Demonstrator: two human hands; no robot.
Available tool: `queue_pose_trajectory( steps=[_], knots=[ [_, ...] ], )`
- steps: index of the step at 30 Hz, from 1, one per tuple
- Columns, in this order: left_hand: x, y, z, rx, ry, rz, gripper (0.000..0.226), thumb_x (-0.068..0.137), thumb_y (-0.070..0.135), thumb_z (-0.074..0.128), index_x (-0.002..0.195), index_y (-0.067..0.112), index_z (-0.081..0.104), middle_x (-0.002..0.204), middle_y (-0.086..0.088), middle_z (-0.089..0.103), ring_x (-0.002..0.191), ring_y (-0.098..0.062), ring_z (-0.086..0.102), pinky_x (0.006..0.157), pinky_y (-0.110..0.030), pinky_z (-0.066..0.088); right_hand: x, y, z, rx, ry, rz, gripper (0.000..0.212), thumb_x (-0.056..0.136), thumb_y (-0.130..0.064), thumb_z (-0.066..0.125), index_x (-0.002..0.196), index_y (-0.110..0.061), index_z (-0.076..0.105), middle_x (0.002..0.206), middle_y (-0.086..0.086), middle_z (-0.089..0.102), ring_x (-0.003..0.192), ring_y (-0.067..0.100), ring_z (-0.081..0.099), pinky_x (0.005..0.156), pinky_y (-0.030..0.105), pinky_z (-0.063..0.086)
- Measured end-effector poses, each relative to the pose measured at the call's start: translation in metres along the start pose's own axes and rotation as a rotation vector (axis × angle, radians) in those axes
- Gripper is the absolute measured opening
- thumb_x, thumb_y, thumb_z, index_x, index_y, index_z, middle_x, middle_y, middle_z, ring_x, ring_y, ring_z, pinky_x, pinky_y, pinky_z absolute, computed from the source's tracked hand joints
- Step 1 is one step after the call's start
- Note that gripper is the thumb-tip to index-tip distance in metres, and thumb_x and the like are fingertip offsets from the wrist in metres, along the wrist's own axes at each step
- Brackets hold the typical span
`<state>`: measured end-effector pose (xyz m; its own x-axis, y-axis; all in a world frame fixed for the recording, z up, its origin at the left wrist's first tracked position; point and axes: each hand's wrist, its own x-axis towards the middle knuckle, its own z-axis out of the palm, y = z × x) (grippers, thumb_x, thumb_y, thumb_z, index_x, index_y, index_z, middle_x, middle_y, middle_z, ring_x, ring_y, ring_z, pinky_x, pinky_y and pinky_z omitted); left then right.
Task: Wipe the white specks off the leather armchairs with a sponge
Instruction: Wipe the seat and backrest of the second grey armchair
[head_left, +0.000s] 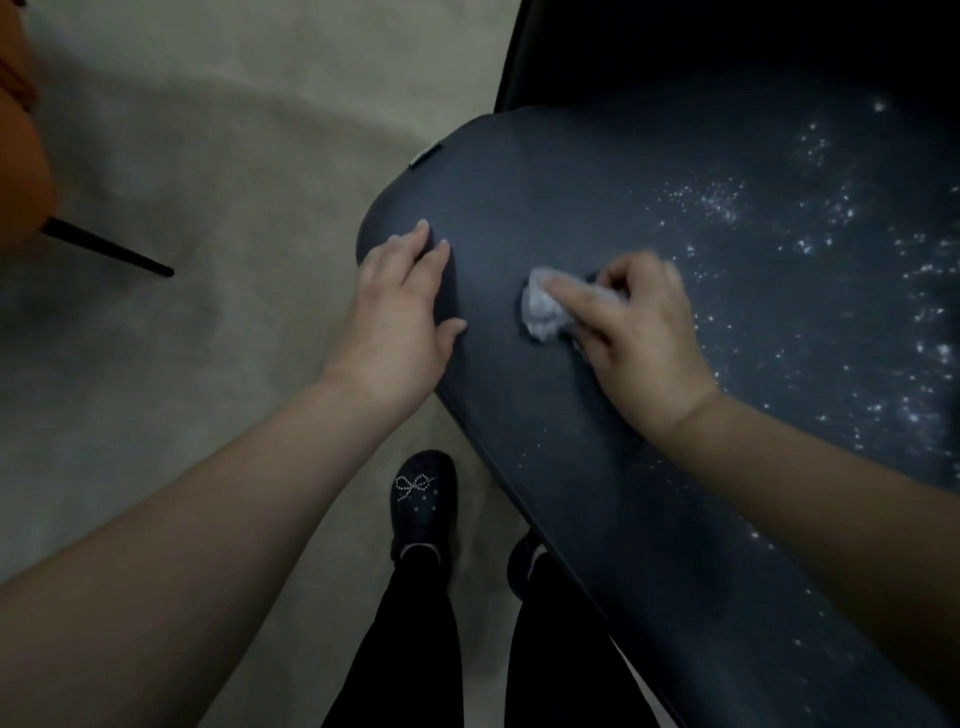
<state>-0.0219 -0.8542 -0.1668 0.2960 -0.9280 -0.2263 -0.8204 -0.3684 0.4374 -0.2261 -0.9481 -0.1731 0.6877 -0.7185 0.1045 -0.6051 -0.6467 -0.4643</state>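
A: Where does it stand?

B: The right hand (636, 332) grips the pale, crumpled sponge (543, 309), forefinger stretched along its top, pressing it onto the dark leather seat (597, 171) of the armchair. The left hand (402, 317) lies flat with straight fingers on the rounded corner of the seat, just left of the sponge, bracing.

A: And the dirt?

B: The white specks (831, 249) lie thick beyond and to the right of the right hand, with a thin trail under the right forearm along the near edge. Between the two hands the leather looks clean.

A: So how should this stroke go?

B: I would draw the sponge in overlapping passes from the clean patch outward to the right, gathering the specks instead of scattering them. Keep firm, even pressure under the forefinger, and turn the sponge to a fresh face as it loads. The left hand should keep steadying the seat.

A: Any risk?

B: Specks may be pushed off the near edge onto the floor (208, 182), by the dark shoe (423, 496). The orange chair (21, 130) far to the left awaits its turn.
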Motion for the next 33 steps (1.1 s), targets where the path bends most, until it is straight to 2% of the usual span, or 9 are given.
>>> queue_pose_trajectory(
  steps=[3,7,9,15,20,22,25,28,33],
  knots=[
    [-0.007,0.008,0.006,-0.001,-0.004,0.035,0.071,0.081,0.023,0.073,0.143,0.007,0.041,0.154,-0.012,0.028,0.141,-0.034,0.023,0.118,-0.036,0.016,-0.004,-0.027,0.013,0.037,0.044,0.094,0.046,0.08,-0.004,0.067,0.122,-0.024,0.067,0.096,0.019,0.052,0.085,0.037,0.049,0.073,0.046,0.046],
    [-0.02,0.009,0.009,0.029,-0.051,0.076,0.077,0.078,0.023,0.076,0.144,0.011,0.04,0.156,-0.011,0.026,0.141,-0.034,0.021,0.118,-0.039,0.017,-0.067,-0.028,0.003,0.014,-0.121,-0.096,0.045,0.08,-0.007,0.072,0.12,-0.025,0.068,0.095,0.017,0.055,0.081,0.035,0.051,0.07,0.043,0.046],
    [-0.026,0.007,0.009,0.042,-0.073,0.089,0.076,0.078,0.019,0.076,0.145,0.011,0.039,0.156,-0.011,0.025,0.142,-0.033,0.022,0.118,-0.038,0.017,-0.072,-0.012,-0.008,-0.005,-0.13,-0.118,0.044,0.079,-0.006,0.074,0.119,-0.025,0.068,0.093,0.019,0.056,0.079,0.035,0.051,0.069,0.044,0.047],
    [-0.029,0.013,0.007,0.014,-0.084,0.048,0.071,0.083,0.011,0.07,0.146,0.011,0.037,0.157,-0.009,0.021,0.143,-0.031,0.019,0.118,-0.03,0.01,-0.021,-0.025,0.007,0.037,0.037,0.116,0.048,0.077,0.0,0.068,0.118,-0.024,0.069,0.095,0.02,0.053,0.084,0.038,0.049,0.072,0.047,0.046],
    [-0.031,0.017,0.005,0.008,-0.059,0.06,0.061,0.087,0.001,0.059,0.145,0.01,0.039,0.157,-0.009,0.023,0.142,-0.03,0.02,0.116,-0.025,0.008,-0.091,-0.039,0.003,0.03,-0.217,-0.188,0.043,0.077,-0.012,0.073,0.116,-0.028,0.069,0.097,0.014,0.057,0.084,0.034,0.053,0.072,0.039,0.043],
    [-0.034,0.017,0.005,0.003,-0.058,0.058,0.059,0.088,-0.001,0.057,0.144,0.009,0.04,0.156,-0.009,0.024,0.142,-0.03,0.019,0.116,-0.025,0.008,-0.097,-0.023,-0.007,0.0,-0.24,-0.234,0.036,0.08,-0.017,0.072,0.114,-0.03,0.07,0.096,0.014,0.059,0.083,0.034,0.054,0.072,0.04,0.044],
    [-0.035,0.017,0.006,0.0,-0.055,0.044,0.058,0.089,-0.001,0.056,0.144,0.009,0.04,0.156,-0.01,0.025,0.142,-0.031,0.02,0.117,-0.028,0.01,-0.067,0.004,-0.01,-0.023,-0.085,-0.093,0.038,0.081,-0.009,0.072,0.114,-0.026,0.071,0.09,0.018,0.057,0.078,0.037,0.054,0.067,0.041,0.045],
    [-0.034,0.022,0.01,0.009,-0.034,0.04,0.058,0.089,0.003,0.059,0.144,0.008,0.041,0.155,-0.011,0.027,0.141,-0.033,0.022,0.117,-0.031,0.013,-0.045,0.014,-0.01,0.011,0.097,0.147,0.043,0.084,-0.003,0.065,0.12,-0.026,0.067,0.097,0.017,0.05,0.088,0.037,0.048,0.075,0.045,0.044],
    [-0.024,0.038,0.016,0.015,-0.022,0.063,0.059,0.087,0.013,0.064,0.142,0.011,0.044,0.154,-0.01,0.031,0.14,-0.033,0.024,0.117,-0.038,0.018,-0.086,-0.006,-0.004,0.024,0.09,0.095,0.051,0.079,0.002,0.072,0.122,-0.024,0.066,0.096,0.017,0.051,0.085,0.034,0.046,0.072,0.046,0.047]
  ],
)
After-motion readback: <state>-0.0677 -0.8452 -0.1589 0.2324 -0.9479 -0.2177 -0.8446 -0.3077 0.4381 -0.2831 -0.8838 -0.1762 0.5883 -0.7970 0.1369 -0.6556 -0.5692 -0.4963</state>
